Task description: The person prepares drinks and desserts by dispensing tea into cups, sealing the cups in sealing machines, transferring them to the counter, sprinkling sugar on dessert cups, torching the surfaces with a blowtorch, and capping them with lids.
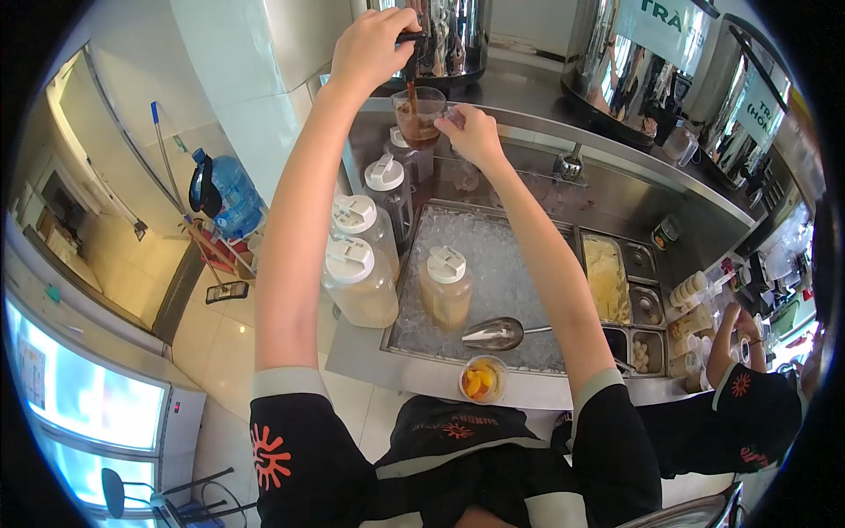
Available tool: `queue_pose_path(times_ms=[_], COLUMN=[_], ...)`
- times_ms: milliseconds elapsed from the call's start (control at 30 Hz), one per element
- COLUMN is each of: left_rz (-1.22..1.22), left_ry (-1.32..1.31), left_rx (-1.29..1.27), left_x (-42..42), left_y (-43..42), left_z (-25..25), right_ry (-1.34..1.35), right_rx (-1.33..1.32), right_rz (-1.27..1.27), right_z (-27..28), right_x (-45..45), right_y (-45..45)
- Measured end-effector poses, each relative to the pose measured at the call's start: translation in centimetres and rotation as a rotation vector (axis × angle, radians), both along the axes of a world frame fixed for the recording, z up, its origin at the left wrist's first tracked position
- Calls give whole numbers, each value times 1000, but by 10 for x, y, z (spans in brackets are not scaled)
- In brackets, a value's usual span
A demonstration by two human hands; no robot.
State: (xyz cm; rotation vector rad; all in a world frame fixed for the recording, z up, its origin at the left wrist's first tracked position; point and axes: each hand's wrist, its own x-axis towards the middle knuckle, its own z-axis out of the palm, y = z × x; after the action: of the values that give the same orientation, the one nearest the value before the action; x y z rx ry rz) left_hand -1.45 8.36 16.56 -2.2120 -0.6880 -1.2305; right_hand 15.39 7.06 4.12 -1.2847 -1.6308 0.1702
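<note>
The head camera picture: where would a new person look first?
Probably at the brown drink running into the clear jug at the top, held in the right grip. Then maybe the big bed of ice in the middle, and the cup of yellow-orange fruit on the counter's near edge.

Dispenser top out of frame

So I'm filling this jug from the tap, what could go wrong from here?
The jug might overfill or splash if the left hand leaves the tap running too long. Held by the right hand alone, it could tip as it fills. The fruit cup sits near the front edge of the counter, so an arm might knock it off.
</note>
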Motion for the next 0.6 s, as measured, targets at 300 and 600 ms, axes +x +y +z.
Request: queue_pose_path(times_ms=[300, 600], left_rz=[7, 26], left_ry=[2, -42], left_rx=[-8, -15], left_x=[0, 3], left_y=[1, -3], left_z=[1, -1], right_ry=[12, 9], right_rx=[32, 11], right_rz=[21, 39], right_z=[1, -5], right_x=[0, 1], right_y=[0, 2])
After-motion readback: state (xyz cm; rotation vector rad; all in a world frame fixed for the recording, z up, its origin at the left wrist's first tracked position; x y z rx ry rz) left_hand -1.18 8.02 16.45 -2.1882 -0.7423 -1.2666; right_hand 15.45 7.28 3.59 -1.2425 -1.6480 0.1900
